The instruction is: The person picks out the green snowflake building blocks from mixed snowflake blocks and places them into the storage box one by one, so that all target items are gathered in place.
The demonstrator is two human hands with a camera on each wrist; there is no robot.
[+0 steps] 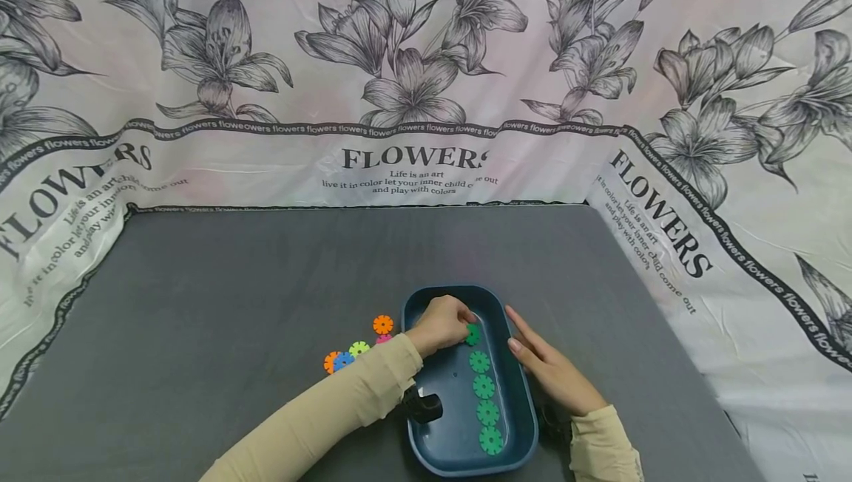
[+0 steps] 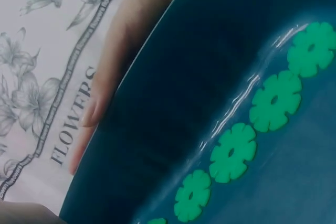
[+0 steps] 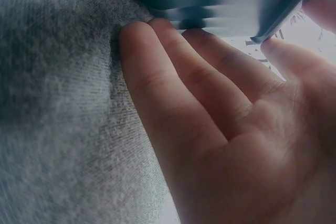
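Observation:
A dark blue rectangular tray (image 1: 442,456) holds a line of green notched plastic discs (image 1: 488,413) along its right side. My left hand (image 1: 439,325) reaches into the tray's far part, fingers bent, pinching the farthest green disc (image 1: 472,334) at the end of the line. Its fingertips are partly hidden in the head view; the left wrist view shows only a bit of that hand (image 2: 26,214) at the lower left corner. Outside the right wall, my right hand (image 1: 555,372) has its fingers extended along the tray, fingertips (image 3: 139,35) against its side.
Left of the tray, partly behind the left sleeve, lie loose notched discs: orange (image 1: 382,324), pink (image 1: 384,338), yellow-green (image 1: 359,349) and blue (image 1: 343,361). Grey cloth (image 1: 266,275) covers the table. A flower-printed sheet (image 1: 413,164) borders its back and sides.

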